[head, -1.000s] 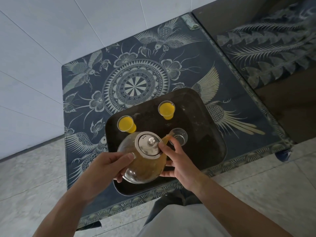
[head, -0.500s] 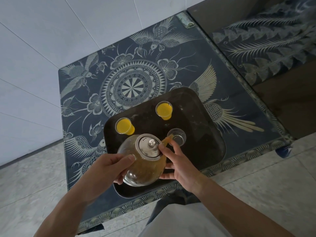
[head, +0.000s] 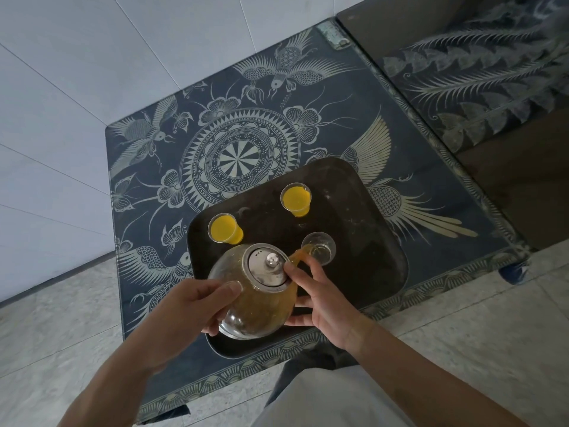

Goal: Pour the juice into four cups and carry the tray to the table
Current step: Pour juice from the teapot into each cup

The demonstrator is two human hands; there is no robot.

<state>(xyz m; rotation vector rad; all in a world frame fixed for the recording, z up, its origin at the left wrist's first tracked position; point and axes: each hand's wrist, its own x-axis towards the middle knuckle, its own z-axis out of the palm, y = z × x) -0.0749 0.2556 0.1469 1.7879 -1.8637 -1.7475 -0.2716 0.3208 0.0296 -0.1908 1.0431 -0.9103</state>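
Note:
A round glass teapot (head: 255, 306) with a metal lid holds orange juice and is tilted over a dark tray (head: 363, 241). My left hand (head: 191, 315) grips its left side. My right hand (head: 320, 300) cups its right side, one finger on the lid's edge. Its spout reaches the rim of a clear cup (head: 320, 249) that looks almost without juice. Two cups full of juice stand on the tray: one at the left (head: 223, 228), one further back (head: 295, 197). A fourth cup is not visible.
The tray lies on a low dark table (head: 234, 155) with pale bird and mandala patterns, set against a white tiled wall. A second patterned surface (head: 480, 75) adjoins it at the right. Grey stone floor (head: 462, 343) surrounds the table's near edge.
The view has shifted slightly. The teapot stays tilted with its spout at the clear cup; both hands keep the same hold.

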